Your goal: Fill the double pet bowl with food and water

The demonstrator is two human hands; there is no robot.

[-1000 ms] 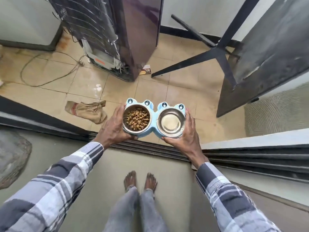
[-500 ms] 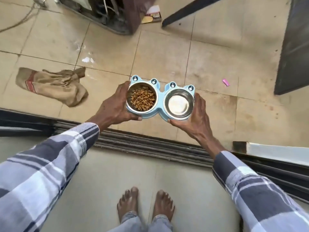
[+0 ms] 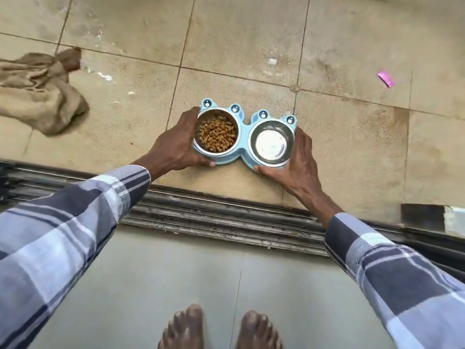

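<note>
The light blue double pet bowl [image 3: 243,137] with frog-eye knobs is low over the beige tiled floor, just past a door track. Its left steel cup holds brown kibble [image 3: 217,133]. The right steel cup [image 3: 271,143] looks shiny; whether it holds water I cannot tell. My left hand [image 3: 173,147] grips the bowl's left end, thumb on the near edge. My right hand [image 3: 299,162] grips the right end the same way. Whether the bowl touches the floor is unclear.
A crumpled brown cloth [image 3: 37,91] lies on the tiles at the left. A small pink scrap [image 3: 385,78] lies at the far right. The ribbed metal door track [image 3: 226,217] runs across in front of my bare feet [image 3: 219,328].
The bowl has gone down toward the tiles in both hands, and my head has tilted down and closer. The fridge and stand have left the view.
</note>
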